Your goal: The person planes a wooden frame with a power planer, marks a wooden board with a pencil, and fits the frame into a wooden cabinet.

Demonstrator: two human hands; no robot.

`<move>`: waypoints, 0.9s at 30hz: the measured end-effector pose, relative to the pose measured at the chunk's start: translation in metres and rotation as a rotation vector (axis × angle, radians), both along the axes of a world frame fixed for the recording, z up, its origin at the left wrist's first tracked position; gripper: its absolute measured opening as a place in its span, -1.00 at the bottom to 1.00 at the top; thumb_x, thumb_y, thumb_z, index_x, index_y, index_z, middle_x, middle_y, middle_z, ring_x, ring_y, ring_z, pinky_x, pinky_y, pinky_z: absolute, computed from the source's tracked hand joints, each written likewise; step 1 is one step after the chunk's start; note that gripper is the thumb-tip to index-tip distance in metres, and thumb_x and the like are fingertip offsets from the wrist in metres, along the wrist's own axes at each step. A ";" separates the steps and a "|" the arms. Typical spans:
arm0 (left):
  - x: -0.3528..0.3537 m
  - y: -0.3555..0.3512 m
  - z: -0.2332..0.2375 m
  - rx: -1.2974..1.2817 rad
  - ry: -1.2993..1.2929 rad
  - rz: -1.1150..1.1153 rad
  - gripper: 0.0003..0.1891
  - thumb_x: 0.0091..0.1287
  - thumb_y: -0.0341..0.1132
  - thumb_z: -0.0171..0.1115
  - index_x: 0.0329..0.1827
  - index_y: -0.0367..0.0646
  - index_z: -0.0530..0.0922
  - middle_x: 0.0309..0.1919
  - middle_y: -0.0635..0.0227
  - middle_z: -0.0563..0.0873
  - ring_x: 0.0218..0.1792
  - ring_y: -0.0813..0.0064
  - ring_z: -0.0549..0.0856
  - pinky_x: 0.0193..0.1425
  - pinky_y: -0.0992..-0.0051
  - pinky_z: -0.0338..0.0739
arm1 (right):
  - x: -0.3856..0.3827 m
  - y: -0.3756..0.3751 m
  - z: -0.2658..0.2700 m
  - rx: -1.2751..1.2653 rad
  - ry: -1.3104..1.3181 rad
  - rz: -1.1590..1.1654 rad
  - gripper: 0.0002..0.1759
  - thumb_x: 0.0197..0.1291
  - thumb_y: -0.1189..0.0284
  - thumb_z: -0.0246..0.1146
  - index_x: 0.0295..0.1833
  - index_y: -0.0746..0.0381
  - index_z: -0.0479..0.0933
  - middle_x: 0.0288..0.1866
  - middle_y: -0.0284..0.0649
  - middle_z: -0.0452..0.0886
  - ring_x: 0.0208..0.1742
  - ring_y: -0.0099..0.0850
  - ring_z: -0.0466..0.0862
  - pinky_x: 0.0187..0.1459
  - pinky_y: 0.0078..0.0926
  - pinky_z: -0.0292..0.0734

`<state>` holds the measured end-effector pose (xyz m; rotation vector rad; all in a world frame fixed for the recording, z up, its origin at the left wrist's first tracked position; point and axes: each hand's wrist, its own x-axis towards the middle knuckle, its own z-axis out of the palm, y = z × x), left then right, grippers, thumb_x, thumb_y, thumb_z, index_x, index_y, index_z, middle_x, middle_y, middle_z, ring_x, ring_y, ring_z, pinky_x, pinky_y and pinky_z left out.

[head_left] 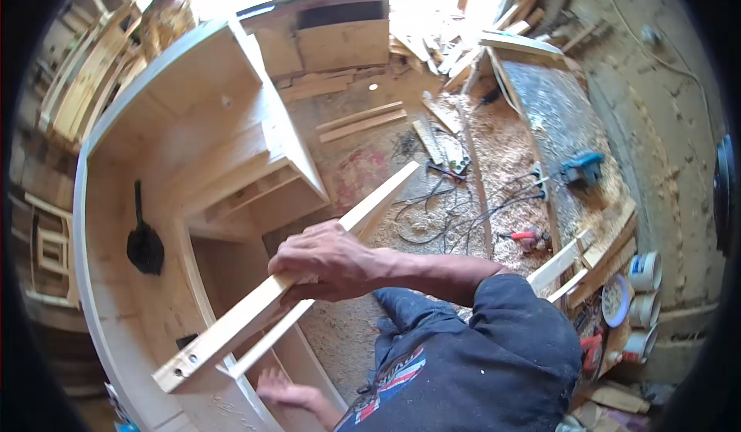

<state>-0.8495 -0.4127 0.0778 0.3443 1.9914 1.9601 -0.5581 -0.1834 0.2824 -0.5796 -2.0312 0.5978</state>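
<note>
My right hand (328, 258) is wrapped around the middle of a long wooden bar (224, 332), which lies slantwise over the opening of a large wooden cabinet (116, 308). Two small dark holes show at the bar's lower left end. Below it, my left hand (285, 389) is held near the cabinet's edge, slightly blurred, with fingers apart and nothing in them. A thinner wooden strip (270, 341) runs beneath the bar, partly covered by it. On the cabinet's panel lies a black paddle-shaped thing with a handle (144, 248).
A sawdust-covered workbench (540, 100) at the right bears a blue power tool (583, 168). Cables (444, 224) and a red tool (529, 239) lie among shavings. White buckets (644, 271) stand far right. A person (162, 19) is behind the cabinet; wood offcuts (363, 121) lie on the floor.
</note>
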 end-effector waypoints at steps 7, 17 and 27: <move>0.253 0.159 0.258 0.707 -0.206 -1.027 0.21 0.36 0.41 0.27 0.72 -0.35 -0.07 0.61 -0.04 0.29 0.65 0.10 0.25 0.74 0.11 0.07 | 0.093 -0.047 0.094 0.538 0.037 -0.630 -0.65 0.13 0.33 0.42 0.02 0.24 0.66 -0.14 -0.28 0.74 -0.10 -0.39 0.81 -0.13 -0.35 0.71; 0.439 0.346 0.335 0.891 -0.677 -1.464 -0.83 0.57 -0.27 0.20 -0.10 -0.19 0.48 -0.32 0.38 0.52 -0.26 0.53 0.54 -0.16 0.45 0.52 | 0.355 -0.086 0.085 0.124 -0.155 -1.231 -0.33 0.30 0.04 0.46 0.34 0.27 0.55 0.40 0.03 0.56 0.47 -0.02 0.51 0.49 -0.04 0.40; 0.582 0.435 0.418 0.921 -0.954 -2.385 -0.42 0.32 -0.12 0.28 0.20 -0.40 0.34 -0.25 0.40 0.32 -0.25 0.53 0.39 0.07 0.36 0.51 | 0.416 -0.138 -0.088 -1.194 1.244 -0.883 -0.34 0.62 -0.01 0.09 0.48 0.32 0.40 0.14 -0.16 0.72 0.07 -0.47 0.73 -0.09 -0.57 0.64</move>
